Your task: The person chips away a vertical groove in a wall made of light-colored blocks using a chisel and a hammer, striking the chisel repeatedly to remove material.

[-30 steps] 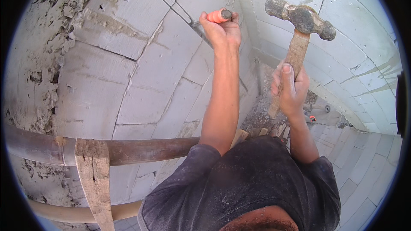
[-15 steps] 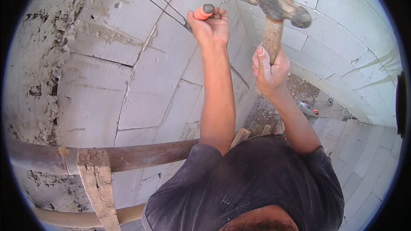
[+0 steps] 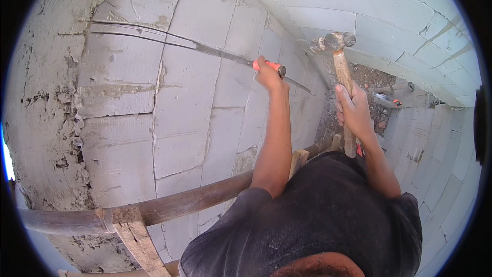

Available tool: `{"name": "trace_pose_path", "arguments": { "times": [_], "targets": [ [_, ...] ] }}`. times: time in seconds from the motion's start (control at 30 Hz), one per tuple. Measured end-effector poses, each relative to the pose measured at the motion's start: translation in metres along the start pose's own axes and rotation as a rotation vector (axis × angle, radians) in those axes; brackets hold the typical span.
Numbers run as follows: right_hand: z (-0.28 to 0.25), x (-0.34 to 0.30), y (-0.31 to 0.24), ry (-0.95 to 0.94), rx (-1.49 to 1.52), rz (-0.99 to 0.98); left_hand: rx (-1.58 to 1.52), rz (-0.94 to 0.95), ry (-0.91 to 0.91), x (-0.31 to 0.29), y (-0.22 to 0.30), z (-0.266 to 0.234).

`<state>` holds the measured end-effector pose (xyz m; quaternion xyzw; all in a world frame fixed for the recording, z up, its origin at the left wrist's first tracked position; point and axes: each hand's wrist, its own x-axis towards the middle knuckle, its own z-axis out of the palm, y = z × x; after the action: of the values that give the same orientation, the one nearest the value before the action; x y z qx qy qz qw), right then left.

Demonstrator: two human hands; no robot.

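My left hand is closed around the orange-red handle of a chisel, held against the grey block wall. A dark metal striking end sticks out at the right of the handle; the blade is hidden by my fingers and the wall. Under the chisel runs a narrow groove cut across the blocks, splitting into two thin parallel lines toward the left. In my right hand, gripped by its wooden handle, is a hammer. Its head is up, to the right of the chisel and apart from it.
A round brown pole crosses in front of the wall at lower left, with a rough wooden board against it. A second block wall meets this one at the right. Rubble and a tool with an orange part lie below.
My left hand has turned, so its back now shows and the chisel lies along the groove. The hammer has dropped lower and nearer my body. The view has shifted, showing more groove.
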<state>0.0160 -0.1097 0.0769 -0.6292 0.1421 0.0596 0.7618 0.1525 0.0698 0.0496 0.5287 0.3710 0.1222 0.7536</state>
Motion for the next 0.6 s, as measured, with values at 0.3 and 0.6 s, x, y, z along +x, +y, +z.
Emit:
{"name": "trace_pose_path", "arguments": {
  "times": [0.3, 0.6],
  "targets": [
    [-0.016, -0.003, -0.007, 0.061, 0.113, 0.047, -0.19, 0.184, -0.116, -0.013, 0.049, 0.037],
    [-0.005, 0.006, -0.039, 0.058, 0.114, -0.144, -0.228, 0.202, -0.086, -0.018, 0.066, 0.066]
  ]
}}
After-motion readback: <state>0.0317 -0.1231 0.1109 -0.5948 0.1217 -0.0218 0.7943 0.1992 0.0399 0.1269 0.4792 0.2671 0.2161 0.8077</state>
